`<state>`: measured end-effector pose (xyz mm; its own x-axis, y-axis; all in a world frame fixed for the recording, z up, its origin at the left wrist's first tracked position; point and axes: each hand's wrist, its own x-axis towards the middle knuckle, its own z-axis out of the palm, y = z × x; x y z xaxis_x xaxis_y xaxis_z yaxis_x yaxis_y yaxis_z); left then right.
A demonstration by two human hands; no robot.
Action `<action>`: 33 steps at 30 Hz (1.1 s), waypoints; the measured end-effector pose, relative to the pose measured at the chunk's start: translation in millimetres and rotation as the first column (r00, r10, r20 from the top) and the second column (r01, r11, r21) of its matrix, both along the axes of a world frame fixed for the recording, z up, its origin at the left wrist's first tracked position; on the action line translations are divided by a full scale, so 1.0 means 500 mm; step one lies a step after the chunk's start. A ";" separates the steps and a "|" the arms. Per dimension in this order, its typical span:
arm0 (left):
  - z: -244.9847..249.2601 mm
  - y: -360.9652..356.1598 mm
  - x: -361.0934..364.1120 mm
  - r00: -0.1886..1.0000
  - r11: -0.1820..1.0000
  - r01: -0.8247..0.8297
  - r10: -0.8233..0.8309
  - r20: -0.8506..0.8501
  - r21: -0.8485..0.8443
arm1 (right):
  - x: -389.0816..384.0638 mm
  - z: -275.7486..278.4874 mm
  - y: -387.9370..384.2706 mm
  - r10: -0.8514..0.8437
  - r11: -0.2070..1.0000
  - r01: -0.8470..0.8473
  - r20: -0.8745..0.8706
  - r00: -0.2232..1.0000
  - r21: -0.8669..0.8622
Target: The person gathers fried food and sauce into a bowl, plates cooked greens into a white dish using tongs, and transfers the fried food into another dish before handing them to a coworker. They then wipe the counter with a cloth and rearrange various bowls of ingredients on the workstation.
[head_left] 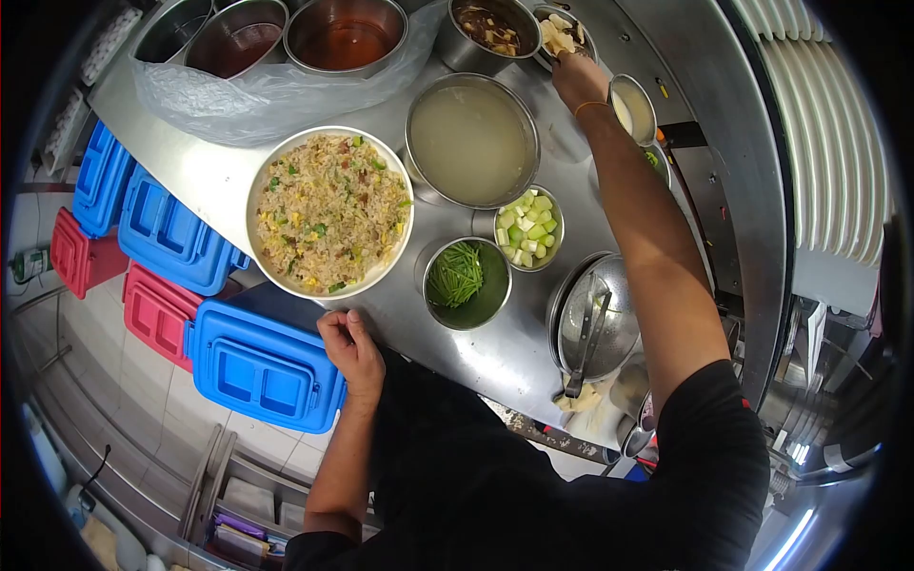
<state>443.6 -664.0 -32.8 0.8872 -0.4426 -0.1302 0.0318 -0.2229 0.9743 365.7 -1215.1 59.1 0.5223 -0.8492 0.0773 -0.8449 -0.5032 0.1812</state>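
My left hand (347, 345) rests curled on the near edge of the steel counter (495, 352), just below a large white bowl of fried rice (328, 211). It holds nothing. My right hand (578, 78) reaches far across the counter to a small steel bowl of pale cut pieces (560, 33), fingers closed at its rim. An orange band circles that wrist. Beside that bowl stands a steel bowl of brown broth with chunks (491, 29).
A big bowl of cloudy liquid (471, 140), a bowl of diced green vegetable (528, 228), a bowl of green beans (464, 279) and a lidded pot with tongs (592, 324) crowd the counter. Blue (262, 366) and red (152, 314) crates sit lower left. Plastic-covered pots (343, 36) stand at the back.
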 end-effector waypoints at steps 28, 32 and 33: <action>0.277 -0.112 -0.037 0.732 0.821 0.568 -0.536 0.420 0.058 | -0.381 0.274 0.601 -0.199 0.964 0.093 0.447 0.872 0.248; 0.289 -0.159 -0.028 0.618 0.849 0.456 -0.518 0.592 0.266 | -0.262 0.180 0.572 -0.059 0.957 -0.054 0.375 0.925 0.284; 0.292 -0.156 -0.029 0.690 0.835 0.467 -0.550 0.470 0.292 | -0.244 0.162 0.550 -0.081 0.934 -0.045 0.332 0.940 0.355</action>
